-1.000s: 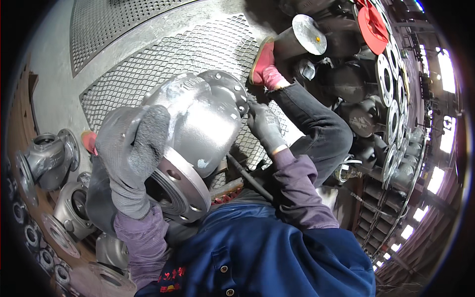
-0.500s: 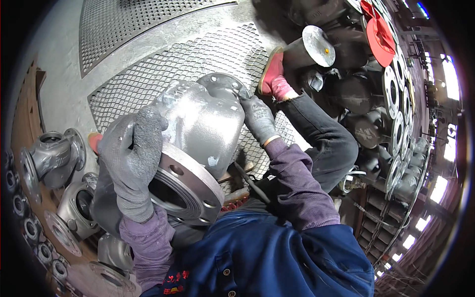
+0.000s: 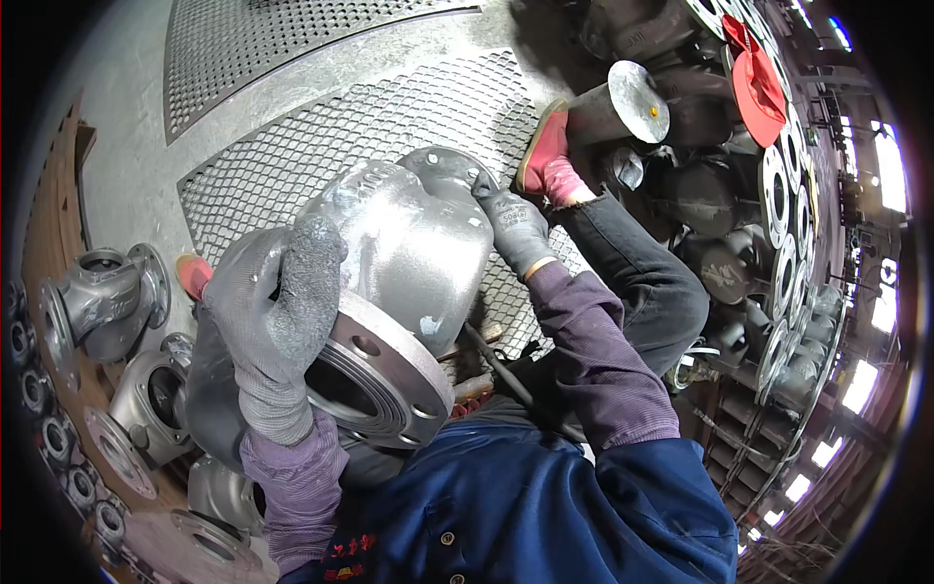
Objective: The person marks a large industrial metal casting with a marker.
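A heavy grey cast-metal valve body lies tilted between my legs. Its broad machined flange faces me, showing bolt holes and a dark bore. My left hand, in a grey coated glove, grips the left side of the casting beside this flange; the thumb shows, while some fingertips are hidden. At the far end, my right hand, gloved too, has its fingers closed at the rim of the smaller flange. Whether a small tool is also between those fingers cannot be made out.
Beneath the casting lies expanded metal mesh. Several similar castings stand on brown boards at the left. Dark flanged castings are piled at the right, with a red cap on top. A dark bar lies near my lap.
The whole view has shifted slightly. My left hand and the near flange sit a little farther right; both hands keep their hold on the casting.
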The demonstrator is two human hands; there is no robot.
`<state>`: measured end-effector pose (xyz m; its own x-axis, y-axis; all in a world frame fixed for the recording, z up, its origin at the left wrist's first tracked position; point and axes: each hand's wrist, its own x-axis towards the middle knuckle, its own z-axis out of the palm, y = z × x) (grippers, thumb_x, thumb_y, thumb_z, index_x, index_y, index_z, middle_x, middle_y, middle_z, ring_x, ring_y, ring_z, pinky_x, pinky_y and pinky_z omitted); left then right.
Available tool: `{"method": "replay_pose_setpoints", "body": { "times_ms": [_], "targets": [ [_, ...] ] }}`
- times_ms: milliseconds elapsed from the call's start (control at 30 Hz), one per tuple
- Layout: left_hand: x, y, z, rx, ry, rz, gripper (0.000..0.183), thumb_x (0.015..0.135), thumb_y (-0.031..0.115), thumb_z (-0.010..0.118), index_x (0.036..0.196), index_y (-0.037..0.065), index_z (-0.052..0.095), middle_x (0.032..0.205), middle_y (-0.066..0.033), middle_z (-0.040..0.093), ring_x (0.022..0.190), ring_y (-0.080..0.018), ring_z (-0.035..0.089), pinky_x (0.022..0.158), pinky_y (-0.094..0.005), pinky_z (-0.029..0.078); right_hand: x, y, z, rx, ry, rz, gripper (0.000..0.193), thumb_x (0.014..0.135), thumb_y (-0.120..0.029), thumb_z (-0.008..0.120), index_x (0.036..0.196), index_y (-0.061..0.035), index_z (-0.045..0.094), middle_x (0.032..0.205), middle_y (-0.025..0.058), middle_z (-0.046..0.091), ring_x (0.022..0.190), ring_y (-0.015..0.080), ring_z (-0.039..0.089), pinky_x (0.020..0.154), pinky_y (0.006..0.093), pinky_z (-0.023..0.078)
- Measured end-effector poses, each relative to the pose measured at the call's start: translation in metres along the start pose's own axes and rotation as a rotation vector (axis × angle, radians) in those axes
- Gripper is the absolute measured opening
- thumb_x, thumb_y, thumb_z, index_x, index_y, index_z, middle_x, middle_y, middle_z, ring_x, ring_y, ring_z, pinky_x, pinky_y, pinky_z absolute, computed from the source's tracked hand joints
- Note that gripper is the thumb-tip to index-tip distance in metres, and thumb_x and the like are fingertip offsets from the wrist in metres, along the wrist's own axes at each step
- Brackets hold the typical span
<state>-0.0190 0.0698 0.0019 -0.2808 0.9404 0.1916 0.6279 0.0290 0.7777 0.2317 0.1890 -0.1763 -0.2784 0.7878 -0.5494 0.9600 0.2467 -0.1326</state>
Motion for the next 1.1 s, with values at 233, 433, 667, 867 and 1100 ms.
{"method": "replay_pose_setpoints", "body": {
  "times_ms": [233, 433, 667, 867, 1100],
  "targets": [
    [0.001, 0.001, 0.000, -0.032, 0.010, -0.018, 0.014, 0.086, 0.013, 0.069, 0.079, 0.000, 0.069, 0.071, -0.0115, 0.065, 0.065, -0.0254, 0.062, 0.061, -0.0341, 0.047, -0.027, 0.014, -0.006, 0.211, 0.040, -0.057, 0.033, 0.098, -0.019, 0.042, 0.120, -0.0012, 0.060, 0.103, 0.0191, 0.070, 0.096, 0.0325, 0.069, 0.082, 0.0453, 0.055],
    [0.002, 0.007, -0.004, 0.030, -0.031, 0.016, 0.030, 0.096, 0.022, 0.061, 0.082, -0.003, 0.070, 0.072, -0.0103, 0.069, 0.064, -0.0161, 0.064, 0.059, -0.0283, 0.048, -0.015, 0.006, -0.018, 0.142, -0.083, 0.044, 0.039, 0.096, -0.031, 0.048, 0.114, -0.0029, 0.068, 0.111, 0.0222, 0.068, 0.104, 0.0359, 0.067, 0.088, 0.0465, 0.053],
    [0.000, 0.005, 0.000, -0.010, 0.022, -0.042, 0.011, 0.084, 0.011, 0.071, 0.079, 0.000, 0.069, 0.071, -0.0118, 0.065, 0.066, -0.0266, 0.062, 0.062, -0.0361, 0.048, 0.011, 0.004, -0.012, 0.126, -0.048, 0.102, 0.036, 0.094, -0.024, 0.049, 0.111, -0.0007, 0.069, 0.108, 0.0246, 0.068, 0.102, 0.0369, 0.068, 0.088, 0.0463, 0.054],
    [-0.002, -0.005, -0.001, 0.076, 0.009, 0.042, 0.033, 0.099, 0.024, 0.059, 0.084, -0.003, 0.070, 0.074, -0.0094, 0.070, 0.062, -0.0124, 0.062, 0.057, -0.0264, 0.046, 0.006, 0.005, -0.007, 0.187, 0.025, 0.107, 0.035, 0.094, -0.026, 0.049, 0.100, 0.0003, 0.072, 0.098, 0.0258, 0.069, 0.097, 0.0368, 0.069, 0.087, 0.0452, 0.054],
    [-0.003, -0.005, -0.002, 0.007, -0.003, 0.012, 0.031, 0.098, 0.023, 0.060, 0.086, -0.003, 0.070, 0.076, -0.0096, 0.069, 0.067, -0.0125, 0.063, 0.060, -0.0261, 0.048, -0.017, 0.007, -0.010, 0.204, -0.001, 0.074, 0.041, 0.097, -0.033, 0.047, 0.105, 0.0010, 0.069, 0.104, 0.0262, 0.068, 0.101, 0.0387, 0.067, 0.087, 0.0486, 0.053]
  ]
}}
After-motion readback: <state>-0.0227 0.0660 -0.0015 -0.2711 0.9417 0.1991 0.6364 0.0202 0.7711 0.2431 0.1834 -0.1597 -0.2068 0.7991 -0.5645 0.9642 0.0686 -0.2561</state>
